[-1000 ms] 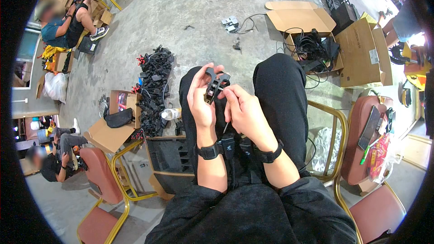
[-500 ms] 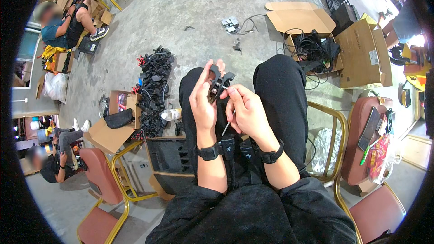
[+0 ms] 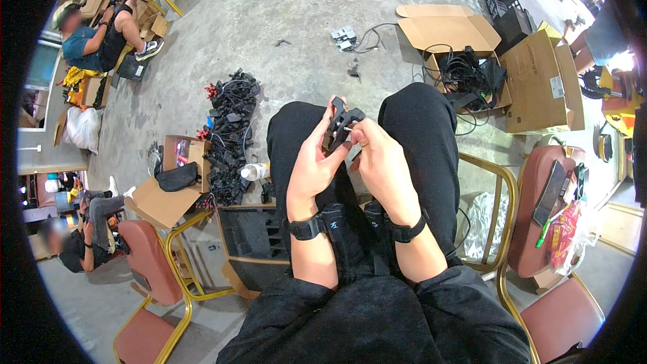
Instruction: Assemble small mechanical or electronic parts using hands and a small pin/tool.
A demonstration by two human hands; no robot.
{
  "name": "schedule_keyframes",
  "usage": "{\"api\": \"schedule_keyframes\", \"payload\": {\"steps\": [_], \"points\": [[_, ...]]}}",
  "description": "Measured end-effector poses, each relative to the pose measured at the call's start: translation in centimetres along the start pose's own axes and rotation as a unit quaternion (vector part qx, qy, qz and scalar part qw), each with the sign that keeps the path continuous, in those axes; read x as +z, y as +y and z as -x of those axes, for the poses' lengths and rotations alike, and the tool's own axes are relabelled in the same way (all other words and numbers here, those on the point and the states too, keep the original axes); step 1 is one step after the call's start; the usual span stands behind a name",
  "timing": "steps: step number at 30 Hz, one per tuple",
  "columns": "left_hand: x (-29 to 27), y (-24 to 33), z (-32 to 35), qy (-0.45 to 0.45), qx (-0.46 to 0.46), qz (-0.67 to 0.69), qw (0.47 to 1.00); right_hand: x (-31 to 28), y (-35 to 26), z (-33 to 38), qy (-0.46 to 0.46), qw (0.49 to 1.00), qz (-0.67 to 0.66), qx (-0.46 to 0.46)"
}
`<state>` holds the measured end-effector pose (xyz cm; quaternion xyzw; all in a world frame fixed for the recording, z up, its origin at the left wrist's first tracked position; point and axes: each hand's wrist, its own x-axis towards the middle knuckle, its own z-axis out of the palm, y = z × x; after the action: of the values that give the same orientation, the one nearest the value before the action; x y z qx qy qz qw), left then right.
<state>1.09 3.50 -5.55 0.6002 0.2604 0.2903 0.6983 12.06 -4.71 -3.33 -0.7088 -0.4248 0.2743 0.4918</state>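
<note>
Above my lap, my left hand (image 3: 317,165) grips a black plastic part (image 3: 342,128) with curved, claw-like arms. My fingers lie along its far left side, and the thumb presses from below. From the right, my right hand (image 3: 379,158) closes in a pinch against the same part. A short, light metal tip (image 3: 348,129) shows between the right fingertips and the part, apparently the end of a thin metal rod. The rest of that rod is hidden by the hand. Both wrists wear black straps.
Left of my knee lies a heap of black parts (image 3: 232,135) beside a clear bottle (image 3: 255,171). An open carton of black cables (image 3: 465,74) stands ahead right. Chairs flank me: a reddish seat (image 3: 151,263) left, a phone-laden one (image 3: 532,229) right. Two people sit at the left.
My left hand and the black part have tilted to the right. My right hand has turned and moved closer around it; the rod's long end, visible below that hand before, is now hidden.
</note>
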Motion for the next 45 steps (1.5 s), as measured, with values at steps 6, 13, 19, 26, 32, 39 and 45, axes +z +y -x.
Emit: {"api": "schedule_keyframes", "payload": {"steps": [6, 13, 19, 26, 32, 39, 45], "points": [[0.8, 0.7, 0.1, 0.038, -0.021, 0.063, 0.997, 0.2, 0.0, 0.0, -0.008, 0.998, 0.046, -0.04], [1.2, 1.8, 0.8, 0.1, -0.063, -0.256, 0.959, -0.1, 0.7, -0.5, 0.021, 0.97, 0.119, -0.209], [1.5, 2.8, 1.1, 0.099, -0.05, -0.454, 0.884, -0.4, 0.1, -0.6, -0.01, 0.976, 0.068, -0.207], [0.9, 2.4, 1.4, 0.157, 0.083, -0.475, 0.862, -0.7, -0.5, -0.3, -0.003, 0.982, -0.085, -0.169], [1.1, 2.3, 0.7, 0.178, 0.143, -0.355, 0.907, -1.0, -0.7, -0.3, 0.015, 0.985, -0.107, -0.135], [0.4, 1.8, 0.9, 0.257, 0.103, -0.418, 0.865, -1.6, 0.1, -0.2, -0.03, 0.968, -0.25, -0.004], [0.3, 1.1, 1.4, 0.22, 0.036, -0.594, 0.773, -3.0, -0.6, 0.0, -0.126, 0.955, -0.263, 0.056]]}}
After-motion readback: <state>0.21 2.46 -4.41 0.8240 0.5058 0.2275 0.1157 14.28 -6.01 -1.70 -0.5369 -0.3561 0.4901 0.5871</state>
